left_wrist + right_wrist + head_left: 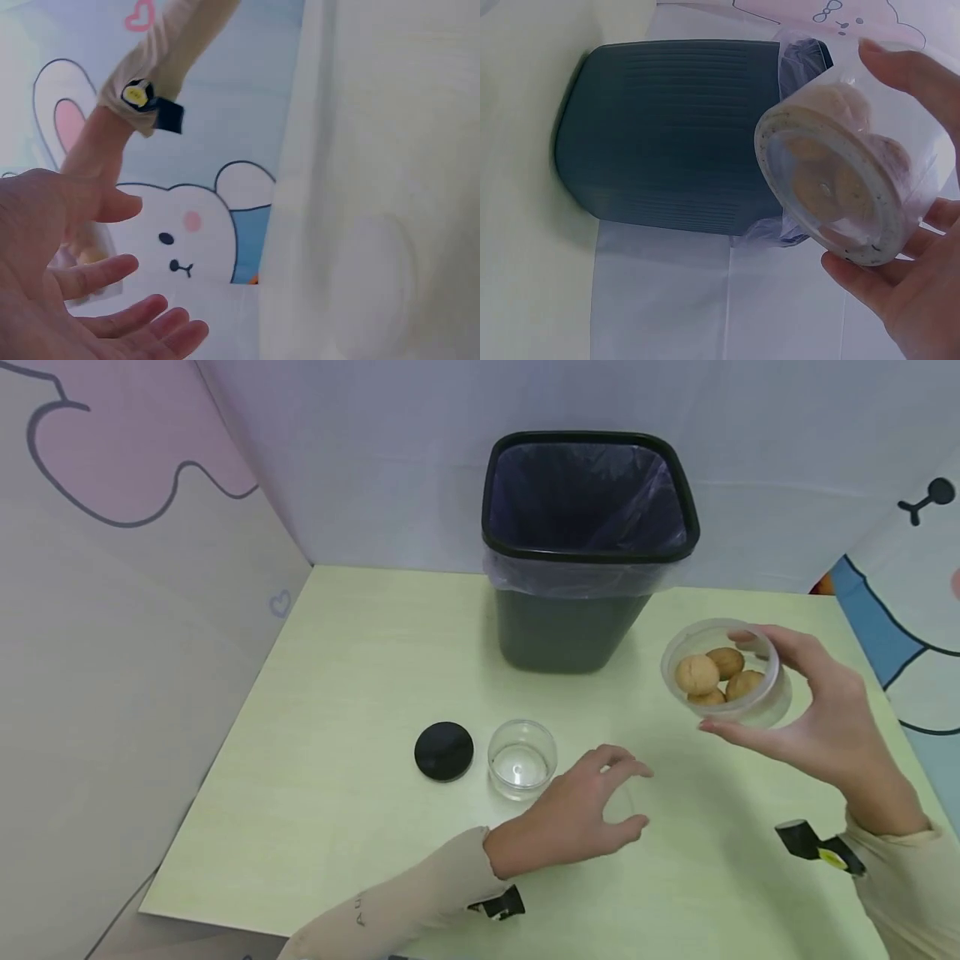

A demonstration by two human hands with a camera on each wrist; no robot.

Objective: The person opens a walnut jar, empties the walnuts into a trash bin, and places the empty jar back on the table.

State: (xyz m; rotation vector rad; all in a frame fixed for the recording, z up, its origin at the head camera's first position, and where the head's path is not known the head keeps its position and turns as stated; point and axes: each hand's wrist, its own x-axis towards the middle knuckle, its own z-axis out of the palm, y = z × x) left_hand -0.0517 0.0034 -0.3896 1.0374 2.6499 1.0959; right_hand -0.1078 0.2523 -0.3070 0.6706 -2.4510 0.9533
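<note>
My right hand (757,693) grips a clear plastic jar (712,652) with several round brown cookies inside and holds it tilted in the air, right of the bin. In the right wrist view the jar's base (832,187) faces the camera, with fingers (900,292) curled around it. My left hand (622,802) hovers open, fingers spread, just over a faint clear round lid (371,281) that lies flat on the table. An empty clear jar (522,758) and a black lid (444,751) stand to the left of that hand.
A dark waste bin (588,543) lined with a thin plastic bag stands at the back of the pale green table (337,677). Printed cartoon walls close in the left, back and right sides. The table's near edge runs below my left sleeve.
</note>
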